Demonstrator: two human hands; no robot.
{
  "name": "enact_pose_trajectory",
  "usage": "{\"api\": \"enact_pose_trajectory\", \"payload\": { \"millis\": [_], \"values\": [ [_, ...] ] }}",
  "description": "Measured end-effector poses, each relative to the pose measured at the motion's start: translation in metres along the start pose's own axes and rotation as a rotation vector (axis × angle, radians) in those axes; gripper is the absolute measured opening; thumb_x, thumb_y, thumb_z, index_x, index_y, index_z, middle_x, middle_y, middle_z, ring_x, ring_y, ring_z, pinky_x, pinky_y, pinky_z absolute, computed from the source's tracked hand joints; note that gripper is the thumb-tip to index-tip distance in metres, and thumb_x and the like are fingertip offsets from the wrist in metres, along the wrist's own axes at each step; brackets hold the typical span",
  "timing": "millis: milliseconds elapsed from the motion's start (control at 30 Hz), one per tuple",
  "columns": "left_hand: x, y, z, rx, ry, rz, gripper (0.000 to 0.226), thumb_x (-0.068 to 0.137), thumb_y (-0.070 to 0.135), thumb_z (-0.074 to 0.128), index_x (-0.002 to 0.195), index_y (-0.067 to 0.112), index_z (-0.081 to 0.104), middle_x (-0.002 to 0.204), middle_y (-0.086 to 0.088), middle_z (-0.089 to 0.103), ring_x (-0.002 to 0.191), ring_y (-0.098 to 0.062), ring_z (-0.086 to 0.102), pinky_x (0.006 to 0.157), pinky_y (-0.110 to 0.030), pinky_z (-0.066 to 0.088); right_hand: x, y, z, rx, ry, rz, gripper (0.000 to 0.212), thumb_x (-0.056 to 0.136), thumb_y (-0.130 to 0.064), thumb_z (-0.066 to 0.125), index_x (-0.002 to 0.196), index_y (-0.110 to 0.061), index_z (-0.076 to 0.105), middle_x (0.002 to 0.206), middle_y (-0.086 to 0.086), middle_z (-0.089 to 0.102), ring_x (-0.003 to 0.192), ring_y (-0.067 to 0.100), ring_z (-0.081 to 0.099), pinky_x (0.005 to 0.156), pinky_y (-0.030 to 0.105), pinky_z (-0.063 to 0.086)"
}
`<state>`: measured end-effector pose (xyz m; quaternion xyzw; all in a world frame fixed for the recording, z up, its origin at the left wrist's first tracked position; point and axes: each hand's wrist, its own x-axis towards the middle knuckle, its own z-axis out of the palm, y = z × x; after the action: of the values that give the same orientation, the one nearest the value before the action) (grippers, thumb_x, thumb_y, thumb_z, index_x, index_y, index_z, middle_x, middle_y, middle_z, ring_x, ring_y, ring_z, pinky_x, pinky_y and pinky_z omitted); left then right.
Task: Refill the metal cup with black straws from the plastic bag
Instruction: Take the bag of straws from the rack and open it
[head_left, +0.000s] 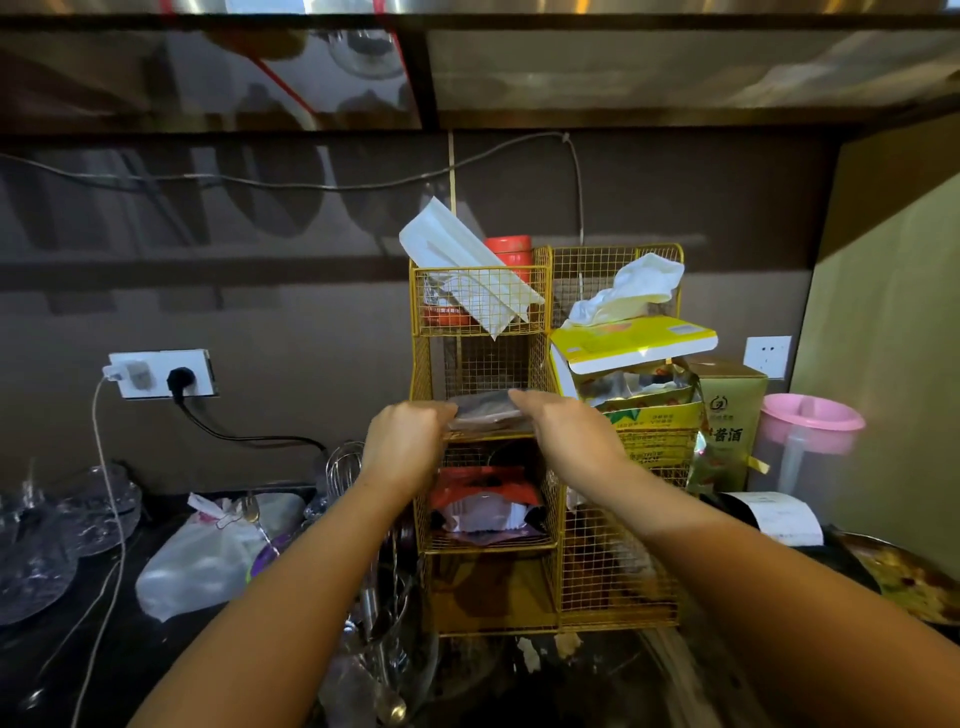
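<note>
A clear plastic bag (485, 410) with dark contents lies at the mouth of the middle-left shelf of a yellow wire rack (618, 275). My left hand (402, 436) grips the bag's left end. My right hand (561, 426) rests over its right end with fingers curled on it. The contents are blurred, so I cannot tell whether they are straws. The metal cup cannot be made out; shiny metal utensils (382, 597) stand low in front of the rack, between my forearms.
The rack holds white packets (467, 265), a red tin (511, 252) and a red pouch (485, 501). A tissue box (631, 340), green boxes (727, 415) and a pink jug (808, 436) stand on the right. Left: glassware (57, 535), a white bag (202, 561), a plugged socket (161, 371).
</note>
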<state>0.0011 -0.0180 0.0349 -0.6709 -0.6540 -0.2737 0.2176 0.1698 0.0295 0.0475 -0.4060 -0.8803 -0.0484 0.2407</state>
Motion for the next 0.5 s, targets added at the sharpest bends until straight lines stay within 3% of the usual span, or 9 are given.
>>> {"api": "enact_pose_trajectory", "payload": {
  "millis": [167, 267, 367, 433, 500],
  "values": [
    [-0.002, 0.011, -0.058, -0.051, 0.161, 0.013, 0.016, 0.074, -0.002, 0.062, 0.084, 0.005, 0.072, 0.077, -0.019, 0.074, 0.069, -0.035, 0.069, 0.068, -0.046, 0.058, -0.011, -0.023, -0.042, 0.057, 0.097, -0.039, 0.044, 0.083, 0.003, 0.045, 0.125, -0.009, 0.049, 0.124, 0.018, 0.058, 0.112, 0.036, 0.054, 0.09, 0.049, 0.048],
    [-0.006, 0.016, -0.091, -0.038, 0.2, 0.008, 0.018, 0.079, -0.001, 0.056, 0.088, 0.003, 0.071, 0.085, -0.024, 0.073, 0.079, -0.04, 0.067, 0.075, -0.05, 0.056, -0.015, -0.036, -0.061, 0.082, 0.171, -0.074, 0.029, 0.082, -0.004, 0.052, 0.111, -0.01, 0.056, 0.11, 0.019, 0.064, 0.102, 0.036, 0.059, 0.076, 0.038, 0.049],
    [-0.014, 0.019, -0.122, -0.078, 0.174, -0.048, 0.021, 0.083, 0.003, 0.054, 0.096, 0.007, 0.07, 0.099, -0.023, 0.071, 0.094, -0.04, 0.064, 0.087, -0.05, 0.051, -0.025, -0.048, -0.077, 0.08, 0.254, -0.095, 0.018, 0.084, -0.005, 0.048, 0.097, -0.011, 0.059, 0.096, 0.018, 0.066, 0.09, 0.035, 0.06, 0.061, 0.031, 0.035],
    [-0.025, 0.02, -0.14, -0.083, 0.14, -0.064, 0.022, 0.083, 0.005, 0.056, 0.1, 0.008, 0.069, 0.103, -0.021, 0.07, 0.1, -0.037, 0.062, 0.091, -0.047, 0.049, -0.034, -0.057, -0.085, 0.13, 0.278, -0.115, 0.022, 0.086, -0.007, 0.044, 0.099, -0.012, 0.061, 0.097, 0.017, 0.066, 0.091, 0.035, 0.059, 0.061, 0.034, 0.039],
    [-0.04, 0.021, -0.155, -0.047, 0.116, -0.07, 0.022, 0.083, 0.005, 0.055, 0.101, 0.009, 0.068, 0.104, -0.021, 0.07, 0.1, -0.037, 0.062, 0.091, -0.045, 0.049, -0.043, -0.067, -0.087, 0.226, 0.272, -0.144, 0.028, 0.088, -0.009, 0.041, 0.105, -0.014, 0.062, 0.103, 0.017, 0.067, 0.097, 0.035, 0.058, 0.072, 0.041, 0.048]
  ]
}}
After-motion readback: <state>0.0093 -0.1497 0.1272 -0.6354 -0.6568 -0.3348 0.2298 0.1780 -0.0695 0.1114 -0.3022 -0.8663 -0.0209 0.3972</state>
